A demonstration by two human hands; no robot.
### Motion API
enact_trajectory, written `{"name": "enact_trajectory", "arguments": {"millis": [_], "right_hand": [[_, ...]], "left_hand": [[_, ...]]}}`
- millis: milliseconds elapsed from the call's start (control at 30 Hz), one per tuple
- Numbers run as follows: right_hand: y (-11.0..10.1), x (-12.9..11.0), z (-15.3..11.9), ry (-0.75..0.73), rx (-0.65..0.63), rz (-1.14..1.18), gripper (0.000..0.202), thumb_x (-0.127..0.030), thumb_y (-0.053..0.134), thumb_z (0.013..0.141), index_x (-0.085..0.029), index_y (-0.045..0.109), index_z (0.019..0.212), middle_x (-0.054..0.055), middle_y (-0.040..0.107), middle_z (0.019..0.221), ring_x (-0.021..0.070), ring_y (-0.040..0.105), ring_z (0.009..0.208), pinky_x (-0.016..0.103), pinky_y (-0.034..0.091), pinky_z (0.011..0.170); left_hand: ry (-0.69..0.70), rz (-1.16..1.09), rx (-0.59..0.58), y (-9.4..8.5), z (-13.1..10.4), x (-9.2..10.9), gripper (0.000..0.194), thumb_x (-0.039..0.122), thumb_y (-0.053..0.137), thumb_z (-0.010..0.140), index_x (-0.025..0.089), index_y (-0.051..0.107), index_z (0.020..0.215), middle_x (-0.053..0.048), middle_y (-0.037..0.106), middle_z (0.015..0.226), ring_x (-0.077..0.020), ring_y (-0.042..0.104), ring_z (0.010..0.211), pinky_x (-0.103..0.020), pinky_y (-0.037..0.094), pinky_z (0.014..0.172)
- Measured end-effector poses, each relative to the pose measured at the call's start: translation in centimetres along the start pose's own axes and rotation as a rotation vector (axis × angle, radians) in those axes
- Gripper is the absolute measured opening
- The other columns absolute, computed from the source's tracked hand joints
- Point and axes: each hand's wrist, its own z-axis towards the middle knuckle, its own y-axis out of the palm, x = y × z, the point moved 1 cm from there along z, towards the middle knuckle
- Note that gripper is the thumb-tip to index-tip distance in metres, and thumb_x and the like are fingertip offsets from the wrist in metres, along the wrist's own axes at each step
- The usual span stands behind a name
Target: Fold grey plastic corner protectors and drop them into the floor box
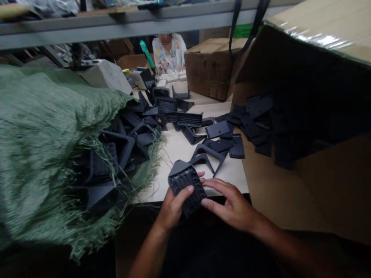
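My left hand [173,206] grips a black ribbed plastic corner piece [187,184] from below, thumb on its ribbed face. My right hand [232,202] rests on the same piece from the right, fingers against its edge. Both hands are at the near edge of the pale table [179,148]. Just beyond lies another angled black piece [209,154]. More black plastic pieces [179,116] are scattered over the table.
A green woven sack [43,146] on the left spills black pieces [116,154]. An open cardboard box [304,116] on its side at the right holds flat black pieces [257,119]. Another carton [208,71] stands at the back. A person [168,52] sits across the table.
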Motion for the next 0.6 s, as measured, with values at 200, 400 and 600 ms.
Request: {"name": "enact_trajectory", "arguments": {"millis": [200, 400, 600], "right_hand": [[-3.8, 6.8, 0.6, 0.160, 0.212, -0.597, 0.035, -0.036, 0.072, 0.096, -0.020, 0.074, 0.127, 0.014, 0.074, 0.127, 0.0344, 0.067, 0.122, 0.053, 0.053, 0.109], [0.2, 9.7, 6.0, 0.131, 0.113, -0.594, 0.029, -0.030, 0.073, 0.094, -0.016, 0.076, 0.119, 0.018, 0.073, 0.124, 0.0354, 0.064, 0.124, 0.053, 0.050, 0.112], [1.4, 10.5, 8.7, -0.030, 0.034, -0.457, 0.045, -0.021, 0.078, 0.089, -0.025, 0.072, 0.133, 0.007, 0.068, 0.148, 0.0290, 0.058, 0.143, 0.053, 0.040, 0.126]], "left_hand": [[-0.225, -0.176, 0.191, -2.5, 0.0, -0.9, 0.049, 0.037, 0.076, 0.084, 0.007, 0.074, 0.123, -0.024, 0.072, 0.138, -0.0406, 0.076, 0.111, -0.044, 0.067, 0.083], [-0.189, -0.107, 0.225, -2.5, 5.6, -1.5, 0.044, 0.030, 0.077, 0.064, 0.006, 0.076, 0.101, -0.024, 0.080, 0.113, -0.0388, 0.078, 0.100, -0.046, 0.065, 0.084], [0.027, 0.085, 0.628, -7.2, 12.8, 1.8, 0.031, 0.026, 0.071, 0.060, 0.012, 0.070, 0.088, -0.007, 0.073, 0.075, -0.0310, 0.076, 0.088, -0.041, 0.064, 0.082]]}}
